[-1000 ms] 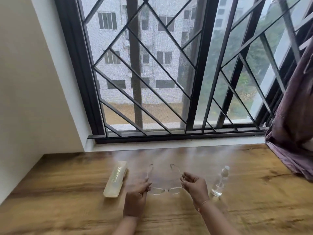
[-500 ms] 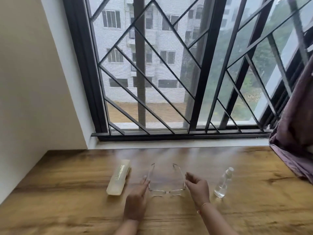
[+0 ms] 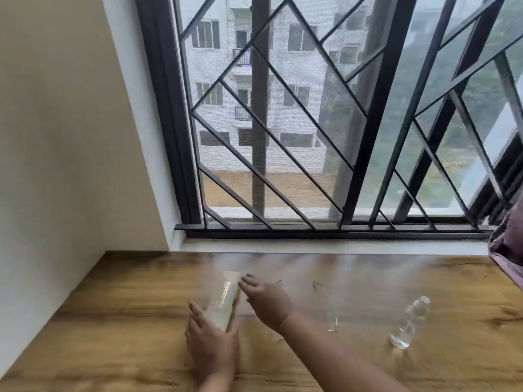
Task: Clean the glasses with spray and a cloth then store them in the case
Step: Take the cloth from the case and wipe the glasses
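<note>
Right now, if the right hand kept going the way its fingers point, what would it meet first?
The glasses case: the right hand points left at its far end, fingertips almost on it. Whether they touch yet is unclear from this angle.

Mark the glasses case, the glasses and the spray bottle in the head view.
pale yellowish oblong plastic glasses case (image 3: pixel 223 299): head view, middle of its top face.
clear rimless glasses (image 3: pixel 331 318): head view, blurred frame edge nearest the bottle.
small clear plastic spray bottle (image 3: pixel 409 323): head view, mid-body.
</note>
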`<state>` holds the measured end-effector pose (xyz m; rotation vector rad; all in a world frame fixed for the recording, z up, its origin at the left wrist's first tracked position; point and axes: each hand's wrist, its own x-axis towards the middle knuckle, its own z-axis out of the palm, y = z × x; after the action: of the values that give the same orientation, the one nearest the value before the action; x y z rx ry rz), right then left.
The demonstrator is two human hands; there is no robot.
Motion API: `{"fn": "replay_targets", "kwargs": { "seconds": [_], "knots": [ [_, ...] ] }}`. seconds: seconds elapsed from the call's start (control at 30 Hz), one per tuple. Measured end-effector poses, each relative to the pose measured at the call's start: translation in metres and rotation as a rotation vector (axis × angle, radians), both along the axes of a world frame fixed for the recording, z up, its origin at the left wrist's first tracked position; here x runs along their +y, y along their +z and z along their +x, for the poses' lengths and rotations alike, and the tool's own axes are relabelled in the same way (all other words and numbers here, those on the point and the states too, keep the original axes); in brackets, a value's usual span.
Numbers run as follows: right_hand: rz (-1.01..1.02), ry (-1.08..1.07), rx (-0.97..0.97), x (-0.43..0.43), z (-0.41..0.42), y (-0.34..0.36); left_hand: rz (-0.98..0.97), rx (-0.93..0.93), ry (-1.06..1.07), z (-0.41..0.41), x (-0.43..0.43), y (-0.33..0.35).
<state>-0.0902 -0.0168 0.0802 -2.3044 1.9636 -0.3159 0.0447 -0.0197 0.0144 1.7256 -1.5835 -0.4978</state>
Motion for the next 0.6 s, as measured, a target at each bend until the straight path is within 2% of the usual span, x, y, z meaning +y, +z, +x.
{"fn": "replay_targets", "kwargs": {
  "seconds": [0.23, 0.47, 0.6],
  "knots": [
    [-0.048, 0.285, 0.272, -0.037, 0.019, -0.016, 0.077, 0.159, -0.015, 0.01, -0.003, -0.009],
    [-0.012, 0.443, 0.299, -0.068, 0.005, -0.037, 0.052, 0.188, -0.01, 0.013, -0.005, -0.017],
    [0.033, 0.466, 0.247, -0.08, 0.0, -0.043, 0.059, 0.161, -0.008, 0.012, -0.003, -0.015]
  ]
}}
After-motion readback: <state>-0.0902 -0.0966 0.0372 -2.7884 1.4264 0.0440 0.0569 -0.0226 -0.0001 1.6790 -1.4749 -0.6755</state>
